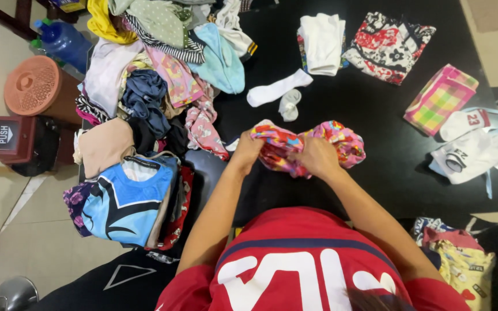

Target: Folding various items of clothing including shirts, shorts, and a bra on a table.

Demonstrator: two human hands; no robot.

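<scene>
A small, bright pink and multicoloured patterned garment [341, 141] lies crumpled on the black table [376, 103] right in front of me. My left hand [246, 151] grips its left end. My right hand [317, 156] is closed on its middle, with the cloth bunched between the two hands. Just beyond the garment lie a flat white sock [278, 87] and a rolled white sock [289, 105].
A big heap of unfolded clothes [157, 75] covers the table's left side, with a blue shirt [125, 201] near me. Folded pieces lie at the back and right: white cloth [323, 41], floral [388, 46], plaid [440, 99], white printed garments [471, 151]. More clothes [462, 259] at lower right. Bins [36, 86] stand left.
</scene>
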